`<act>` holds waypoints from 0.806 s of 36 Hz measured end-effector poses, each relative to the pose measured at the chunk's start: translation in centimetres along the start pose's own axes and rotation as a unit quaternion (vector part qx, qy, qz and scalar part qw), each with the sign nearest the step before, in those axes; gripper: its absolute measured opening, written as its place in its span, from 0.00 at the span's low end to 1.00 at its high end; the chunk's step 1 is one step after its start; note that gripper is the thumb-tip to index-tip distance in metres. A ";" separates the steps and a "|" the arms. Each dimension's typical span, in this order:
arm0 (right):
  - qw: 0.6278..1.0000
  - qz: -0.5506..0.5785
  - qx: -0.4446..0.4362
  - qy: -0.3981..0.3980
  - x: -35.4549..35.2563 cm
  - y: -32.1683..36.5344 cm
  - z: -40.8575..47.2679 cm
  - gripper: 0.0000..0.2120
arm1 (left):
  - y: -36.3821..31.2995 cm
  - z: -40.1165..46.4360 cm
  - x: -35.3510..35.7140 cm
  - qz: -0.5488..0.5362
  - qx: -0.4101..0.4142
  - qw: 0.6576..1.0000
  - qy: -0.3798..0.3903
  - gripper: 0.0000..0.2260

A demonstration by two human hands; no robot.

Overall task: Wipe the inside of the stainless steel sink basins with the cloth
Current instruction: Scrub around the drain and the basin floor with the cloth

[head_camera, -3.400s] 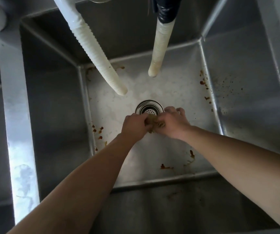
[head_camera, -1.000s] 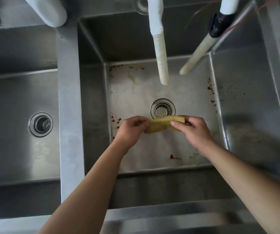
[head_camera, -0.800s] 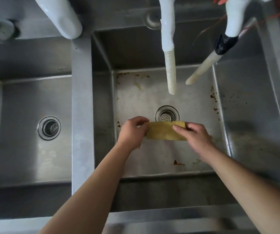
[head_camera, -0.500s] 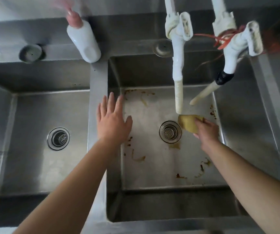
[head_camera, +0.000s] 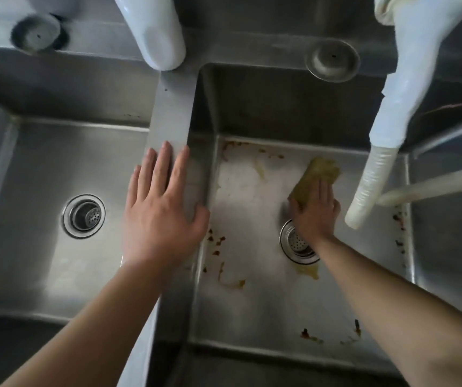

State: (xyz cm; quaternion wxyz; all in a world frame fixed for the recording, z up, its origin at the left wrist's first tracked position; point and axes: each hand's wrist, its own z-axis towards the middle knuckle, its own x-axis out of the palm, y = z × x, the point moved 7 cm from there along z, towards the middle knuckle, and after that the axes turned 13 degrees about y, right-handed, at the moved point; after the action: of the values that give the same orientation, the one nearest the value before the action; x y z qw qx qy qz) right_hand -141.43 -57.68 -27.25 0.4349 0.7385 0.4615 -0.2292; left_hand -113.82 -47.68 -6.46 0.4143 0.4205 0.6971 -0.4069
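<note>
Item: crumpled yellow-green cloth (head_camera: 315,178), lying on the floor of the right stainless steel sink basin (head_camera: 252,297), behind the round perforated drain strainer (head_camera: 297,243) and toward the back wall. Judged soft, light and probably damp; it would bunch and slide easily on wet steel, so it is best held flat under a palm rather than pinched by a corner.

Right hand (head_camera: 315,213): laid on the near half of the cloth, fingers (head_camera: 322,191) straight and close together, pressing it down.

Left hand (head_camera: 160,216): spread flat on the steel divider (head_camera: 172,113) between the basins, fingers wide, holding nothing; apparently a brace.

Edges: brown and yellowish stains (head_camera: 216,243) lay along the left floor seam, the back seam, the front right corner and the right seam. The corners were tight folds, and the cloth would probably need a fingertip pushed in.

Open room: a white ribbed hose (head_camera: 369,188) hung just right of the cloth, its tip above the floor, and a second pale hose (head_camera: 433,185) crossed behind it; strokes rightward seemed likely to brush them. Leftward and forward the floor lay open. The left stainless steel basin (head_camera: 43,169) with its own drain (head_camera: 84,216) appeared cleaner.
</note>
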 end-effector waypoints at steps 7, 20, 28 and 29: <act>0.997 -0.072 0.038 0.000 0.9 0.5 5.9 0.41 | 0.2 0.0 -0.1 -0.020 -0.005 1.000 -0.007 0.37; 0.976 -0.179 -0.124 0.017 8.4 11.5 7.2 0.38 | 0.6 0.2 0.0 -0.020 0.000 0.999 -0.038 0.36; 0.952 -0.214 -0.209 0.067 10.3 14.0 7.0 0.32 | 0.5 0.1 0.0 -0.024 -0.004 0.999 -0.043 0.36; 0.954 -0.216 -0.202 0.060 9.7 13.0 7.0 0.32 | 0.5 0.1 0.0 -0.024 -0.008 0.999 -0.042 0.36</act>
State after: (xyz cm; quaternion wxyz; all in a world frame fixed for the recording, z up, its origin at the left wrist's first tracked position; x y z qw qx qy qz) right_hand -124.96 -61.53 -32.41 0.4866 0.5308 0.6715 -0.1750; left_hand -113.33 -47.61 -6.58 0.4366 0.3834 0.6919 -0.4285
